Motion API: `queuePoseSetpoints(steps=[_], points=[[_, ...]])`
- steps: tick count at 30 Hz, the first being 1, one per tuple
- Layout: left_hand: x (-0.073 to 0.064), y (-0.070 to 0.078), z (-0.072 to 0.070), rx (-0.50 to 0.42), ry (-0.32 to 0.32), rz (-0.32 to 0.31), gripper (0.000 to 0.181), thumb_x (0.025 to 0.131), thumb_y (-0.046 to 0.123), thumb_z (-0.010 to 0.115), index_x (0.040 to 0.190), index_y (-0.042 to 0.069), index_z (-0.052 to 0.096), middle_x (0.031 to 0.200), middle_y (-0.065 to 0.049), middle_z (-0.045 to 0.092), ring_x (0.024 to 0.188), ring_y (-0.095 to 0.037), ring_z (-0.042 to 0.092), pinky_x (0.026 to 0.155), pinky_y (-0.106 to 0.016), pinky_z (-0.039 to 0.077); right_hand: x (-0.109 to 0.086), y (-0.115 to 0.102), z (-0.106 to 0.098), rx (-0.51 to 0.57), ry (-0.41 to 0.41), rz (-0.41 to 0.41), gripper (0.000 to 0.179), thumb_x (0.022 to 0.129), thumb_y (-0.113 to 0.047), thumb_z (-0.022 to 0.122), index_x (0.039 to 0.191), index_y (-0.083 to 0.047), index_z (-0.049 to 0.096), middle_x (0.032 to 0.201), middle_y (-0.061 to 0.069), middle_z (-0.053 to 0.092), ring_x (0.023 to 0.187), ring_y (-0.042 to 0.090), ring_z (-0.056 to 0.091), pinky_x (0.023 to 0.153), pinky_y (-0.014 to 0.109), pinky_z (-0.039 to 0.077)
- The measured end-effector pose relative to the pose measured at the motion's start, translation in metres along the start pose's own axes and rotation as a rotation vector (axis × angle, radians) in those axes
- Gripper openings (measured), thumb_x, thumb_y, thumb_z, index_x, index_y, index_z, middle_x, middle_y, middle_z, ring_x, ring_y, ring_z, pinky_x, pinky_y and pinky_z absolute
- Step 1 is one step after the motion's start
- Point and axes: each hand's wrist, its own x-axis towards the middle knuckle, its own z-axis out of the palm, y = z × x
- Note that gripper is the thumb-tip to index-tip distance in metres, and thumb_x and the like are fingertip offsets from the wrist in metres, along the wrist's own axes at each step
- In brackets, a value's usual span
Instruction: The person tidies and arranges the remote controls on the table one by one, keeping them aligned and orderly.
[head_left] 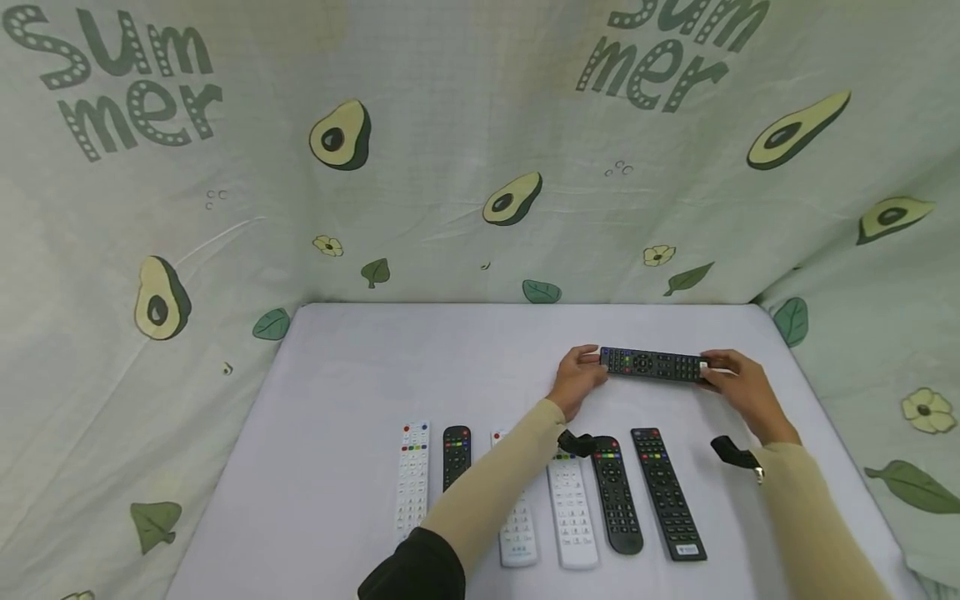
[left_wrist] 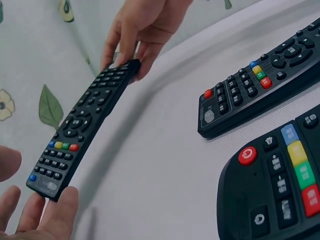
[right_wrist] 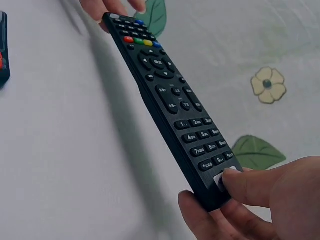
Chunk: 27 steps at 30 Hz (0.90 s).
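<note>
A black remote control [head_left: 652,365] is held up over the back right of the table, lying crosswise with its buttons showing. My right hand [head_left: 738,387] pinches its number-key end, thumb [right_wrist: 245,185] over a small white label on the face and fingers underneath. At the other end, by the coloured buttons, my left hand [head_left: 579,379] touches the remote's tip with loosely spread fingers [left_wrist: 64,210]. In the left wrist view the remote slants upward to the right hand, its shadow falling on the white cloth.
Toward the front lies a row of remotes: a white one [head_left: 412,479] at the left, a black one [head_left: 456,454], two more white ones [head_left: 573,517], then a rounded black remote [head_left: 618,500] and a long black remote [head_left: 667,496]. The left forearm crosses over the row. A patterned curtain [head_left: 435,150] stands behind the table.
</note>
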Motion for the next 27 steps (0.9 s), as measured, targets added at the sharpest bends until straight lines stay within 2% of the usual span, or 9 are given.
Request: queuePoseSetpoints(steps=[5, 9, 18, 22, 27], points=[[-0.005, 0.004, -0.006, 0.022, 0.024, 0.019, 0.038, 0.096, -0.007, 0.068, 0.134, -0.001, 0.067, 0.109, -0.007, 0.064, 0.094, -0.017, 0.066, 0.094, -0.036, 0.061, -0.028, -0.007, 0.008, 0.053, 0.016, 0.000, 0.045, 0.109, -0.010, 0.056, 0.146, 0.013, 0.046, 0.139, 0.034, 0.051, 0.088, -0.014, 0.060, 0.079, 0.015, 0.059], [-0.013, 0.005, -0.012, 0.061, 0.012, 0.039, 0.028, 0.097, -0.007, 0.068, 0.123, -0.001, 0.074, 0.104, -0.006, 0.065, 0.093, -0.015, 0.066, 0.089, -0.031, 0.062, -0.051, -0.009, 0.015, 0.089, 0.022, -0.003, 0.044, 0.109, -0.008, 0.055, 0.147, 0.013, 0.045, 0.140, 0.033, 0.049, 0.090, -0.013, 0.062, 0.081, 0.015, 0.059], [-0.033, 0.007, -0.023, 0.126, -0.073, 0.064, 0.027, 0.098, -0.005, 0.068, 0.124, -0.001, 0.075, 0.105, -0.003, 0.068, 0.089, -0.010, 0.067, 0.088, -0.032, 0.063, -0.092, -0.008, 0.024, 0.043, 0.027, -0.001, 0.042, 0.107, -0.006, 0.060, 0.142, 0.014, 0.050, 0.133, 0.032, 0.054, 0.089, -0.008, 0.065, 0.077, 0.018, 0.061], [-0.040, 0.008, -0.024, 0.128, -0.125, 0.074, 0.027, 0.099, -0.006, 0.067, 0.125, -0.003, 0.074, 0.104, -0.003, 0.068, 0.087, -0.009, 0.067, 0.089, -0.033, 0.063, -0.105, -0.005, 0.026, 0.027, 0.020, 0.037, 0.043, 0.106, -0.005, 0.061, 0.142, 0.015, 0.049, 0.133, 0.034, 0.053, 0.087, -0.010, 0.063, 0.076, 0.019, 0.061], [-0.048, 0.009, -0.023, 0.143, -0.166, 0.077, 0.027, 0.099, -0.006, 0.067, 0.125, -0.004, 0.072, 0.102, -0.002, 0.067, 0.086, -0.008, 0.067, 0.084, -0.028, 0.063, -0.120, -0.001, 0.030, 0.026, 0.012, 0.087, 0.045, 0.106, -0.005, 0.061, 0.144, 0.015, 0.048, 0.136, 0.034, 0.052, 0.087, -0.011, 0.062, 0.077, 0.019, 0.061]])
